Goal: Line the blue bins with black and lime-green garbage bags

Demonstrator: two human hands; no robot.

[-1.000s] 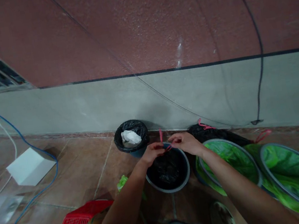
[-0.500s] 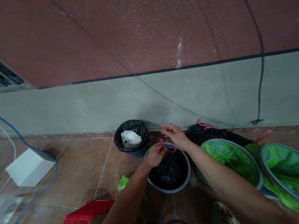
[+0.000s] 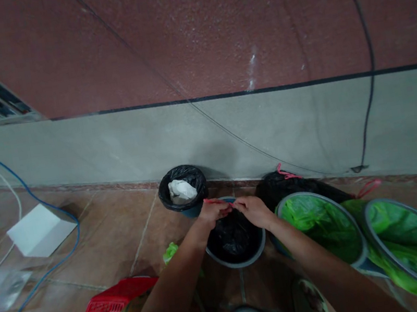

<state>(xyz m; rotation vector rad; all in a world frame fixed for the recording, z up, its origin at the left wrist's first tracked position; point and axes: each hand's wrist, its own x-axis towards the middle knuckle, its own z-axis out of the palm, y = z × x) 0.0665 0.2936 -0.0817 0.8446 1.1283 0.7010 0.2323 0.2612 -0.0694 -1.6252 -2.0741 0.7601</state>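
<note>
My left hand and my right hand meet above a grey round bin lined with a black plastic bag. Between them runs a thin pink drawstring, pinched in the fingers of both hands. It seems to belong to the black bag, though my fingers hide the join. My hands cover the far part of the bin's rim. Behind it stands a second bin with a black liner and white crumpled tissue inside.
To the right, a tied black bag lies against the grey wall, with two green-lined bins in front. A red plastic basket sits at lower left. A blue cable and a white box lie on the tiled floor.
My right hand has come down from above the bin's far rim and now sits close to my left hand. The pink drawstring is stretched sideways between them.
</note>
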